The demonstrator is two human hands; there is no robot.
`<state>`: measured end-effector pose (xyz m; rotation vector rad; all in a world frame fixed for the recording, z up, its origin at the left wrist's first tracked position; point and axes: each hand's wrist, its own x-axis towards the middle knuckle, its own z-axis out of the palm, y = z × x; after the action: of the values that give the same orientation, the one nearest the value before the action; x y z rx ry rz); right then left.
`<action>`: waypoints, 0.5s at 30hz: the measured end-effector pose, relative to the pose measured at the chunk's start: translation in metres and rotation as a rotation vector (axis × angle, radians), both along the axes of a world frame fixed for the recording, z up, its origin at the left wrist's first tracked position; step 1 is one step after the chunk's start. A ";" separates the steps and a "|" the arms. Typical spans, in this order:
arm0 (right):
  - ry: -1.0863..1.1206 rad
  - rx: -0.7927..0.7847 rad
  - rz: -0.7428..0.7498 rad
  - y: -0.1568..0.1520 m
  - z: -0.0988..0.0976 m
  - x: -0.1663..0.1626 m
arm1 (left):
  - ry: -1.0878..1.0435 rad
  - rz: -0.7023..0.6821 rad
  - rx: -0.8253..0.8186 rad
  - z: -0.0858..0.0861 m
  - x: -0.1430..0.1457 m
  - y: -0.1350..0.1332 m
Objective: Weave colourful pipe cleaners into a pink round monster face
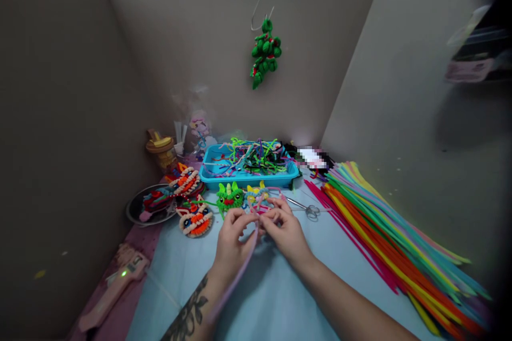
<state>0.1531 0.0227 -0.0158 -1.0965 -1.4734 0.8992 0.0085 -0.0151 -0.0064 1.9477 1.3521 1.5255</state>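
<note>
My left hand (237,235) and my right hand (287,228) meet over the table, fingertips pinched close together. Both are closed on a lilac pipe cleaner (245,269), whose long free end trails down past my left wrist. Loops of pink and lilac stem show above the fingertips; how they are joined is too blurred to tell. Just beyond my hands lie a green pipe-cleaner animal head (229,198) and a yellow and blue one (256,192), partly hidden. A pair of scissors (311,212) rests to the right of my right hand.
A blue tray (212,175) of tangled stem scraps stands behind. Long coloured pipe cleaners (384,234) cover the right side. At left are orange animal heads (196,219), a metal bowl (132,212), a cup (162,152) and a pink glue gun (116,287). A green ornament (266,50) hangs behind.
</note>
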 end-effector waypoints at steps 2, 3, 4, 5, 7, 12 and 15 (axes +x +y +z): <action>0.015 -0.004 -0.011 -0.001 -0.001 -0.002 | -0.013 -0.018 -0.041 0.002 0.002 0.000; 0.027 -0.007 -0.020 -0.002 -0.001 -0.003 | -0.032 -0.016 -0.058 0.004 0.002 0.001; 0.037 -0.012 -0.026 -0.002 -0.001 -0.004 | -0.061 0.000 -0.082 0.005 0.003 0.001; 0.045 -0.020 -0.023 -0.002 0.000 -0.004 | -0.097 0.026 -0.122 0.006 0.003 0.002; 0.066 -0.052 0.001 -0.002 0.001 -0.005 | -0.167 0.089 -0.232 0.007 0.002 0.003; 0.160 -0.165 0.083 0.003 -0.005 -0.004 | -0.285 0.135 -0.396 0.006 0.002 0.006; 0.173 -0.176 0.111 0.006 -0.012 -0.004 | -0.376 0.068 -0.432 0.004 0.003 0.008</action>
<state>0.1496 0.0288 -0.0277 -1.0431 -1.3413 1.1899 0.0115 -0.0067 -0.0028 1.2957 1.4395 1.3931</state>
